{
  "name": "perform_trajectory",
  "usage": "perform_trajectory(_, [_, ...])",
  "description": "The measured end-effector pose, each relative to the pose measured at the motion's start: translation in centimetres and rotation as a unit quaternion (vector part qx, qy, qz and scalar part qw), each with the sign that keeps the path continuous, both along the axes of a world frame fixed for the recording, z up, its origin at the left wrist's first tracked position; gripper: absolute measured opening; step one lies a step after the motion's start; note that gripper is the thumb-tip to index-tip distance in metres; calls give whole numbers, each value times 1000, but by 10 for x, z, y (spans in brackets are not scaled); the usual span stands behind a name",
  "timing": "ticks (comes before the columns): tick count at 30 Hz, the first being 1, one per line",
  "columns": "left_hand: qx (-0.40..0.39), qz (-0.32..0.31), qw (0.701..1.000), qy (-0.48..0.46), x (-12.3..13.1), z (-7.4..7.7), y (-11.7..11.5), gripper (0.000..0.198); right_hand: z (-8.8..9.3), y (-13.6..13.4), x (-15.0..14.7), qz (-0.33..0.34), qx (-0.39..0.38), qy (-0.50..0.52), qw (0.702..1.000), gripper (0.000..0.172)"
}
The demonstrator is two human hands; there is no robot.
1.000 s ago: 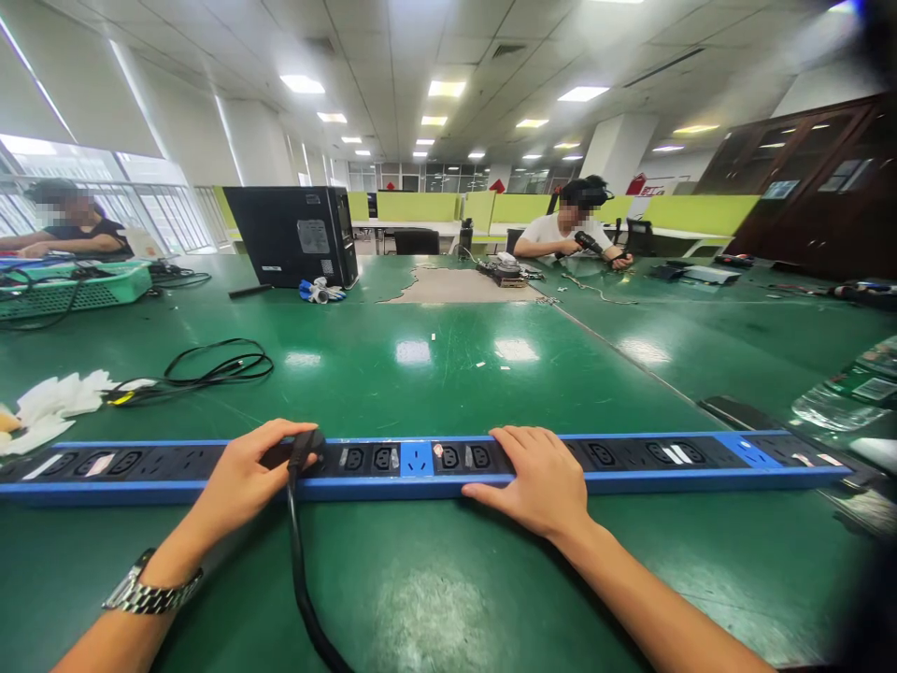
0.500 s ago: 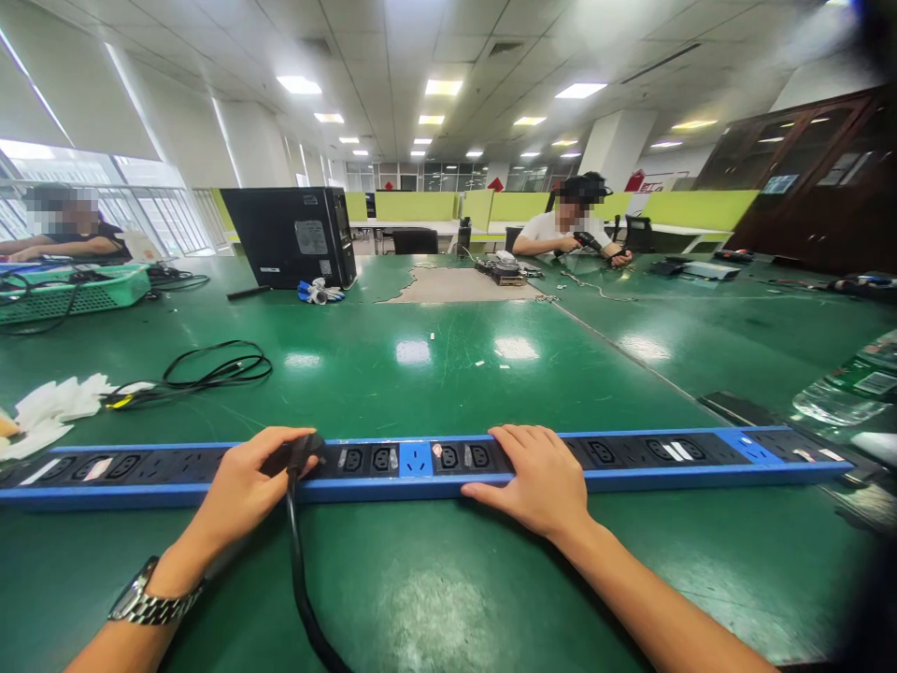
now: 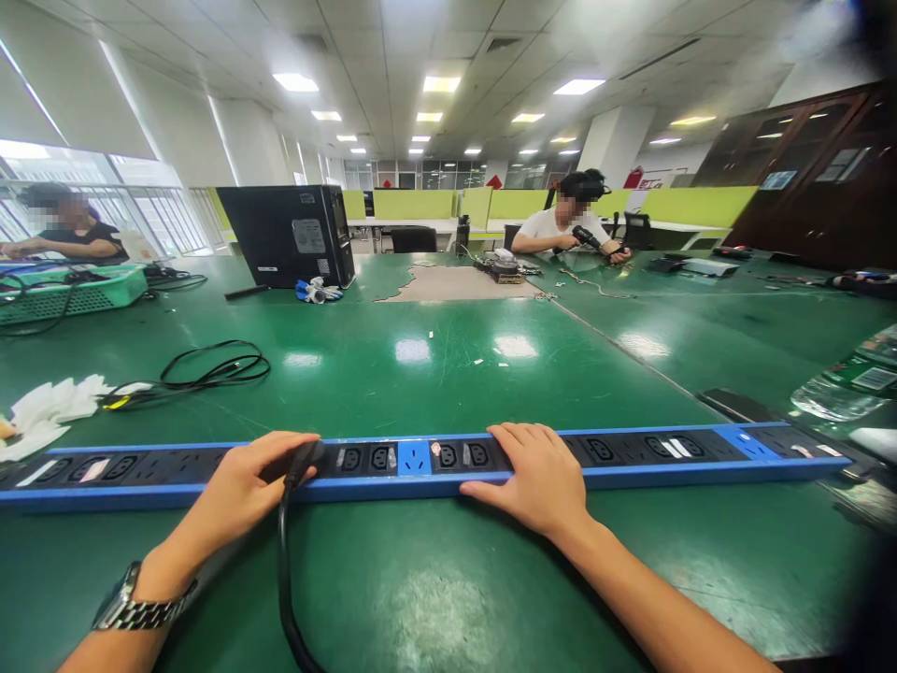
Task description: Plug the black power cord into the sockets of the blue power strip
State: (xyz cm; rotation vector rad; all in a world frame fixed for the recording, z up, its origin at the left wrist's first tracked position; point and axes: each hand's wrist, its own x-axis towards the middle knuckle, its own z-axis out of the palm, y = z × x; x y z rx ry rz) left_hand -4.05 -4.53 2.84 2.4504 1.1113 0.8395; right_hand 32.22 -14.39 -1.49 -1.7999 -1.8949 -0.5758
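L hand had its grip closed round a black plug at the top face of a blue-edged power strip, which lay lengthwise across the near worktop. R hand spanned the strip approx. mid-length, thumb at near side, fingers over the top, its grip steadying it. Couldn't tell if plug was seated; L fingers hid it.

Main risk: force off to one side might've skewed the plug & bent its pins. Thick cord ran out of view at bottom, so a tug there might've twisted it. Strip might've skidded on the glossy surface if R hand eased off.

Surface: green, scuffed, w/ ragged beige patch farther back; coiled cable & white paper at L, bottle far R. Room: lg. office, ceiling lights, yellow-green partitions, PC tower, co-worker opp.
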Motion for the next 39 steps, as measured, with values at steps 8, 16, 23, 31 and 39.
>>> perform_trajectory(8, [46,-8,999,-3,0,-4,-1,51,0,0,0,1,-10,12,1000,75])
perform_trajectory(16, [60,-58,996,-42,-4,-1,-2,31,1,0,-1,-2,-12,20,1000,75])
perform_trajectory(23, [71,-100,991,-49,-3,0,1,27,0,0,0,-2,-10,15,1000,76])
perform_trajectory(31, [50,-18,999,2,2,-6,-2,39,2,0,-1,1,-13,21,1000,75])
perform_trajectory(39, [34,2,992,-122,6,1,-12,32,2,0,-1,-4,-11,25,1000,76])
